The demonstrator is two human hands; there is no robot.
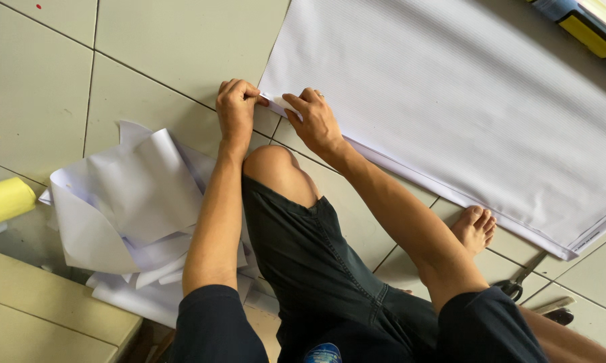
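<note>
A large white sheet (451, 101) lies spread over the tiled floor, with layered edges along its near side. Both hands meet at its near left corner. My left hand (237, 107) pinches the corner tip with its fingers curled. My right hand (314, 119), with a ring on one finger, grips the same corner from the sheet's side, fingertips on the edge. My bent knee sits just below the hands, and a bare foot (474, 228) rests against the sheet's near edge.
A heap of curled white paper scraps (128, 208) lies on the left. A yellow roll (4, 200) sits at the far left edge. Scissors (518, 282) lie near the foot, with a small knife-like tool (555, 309) beside them. A yellow and blue object (585, 27) is at the top right.
</note>
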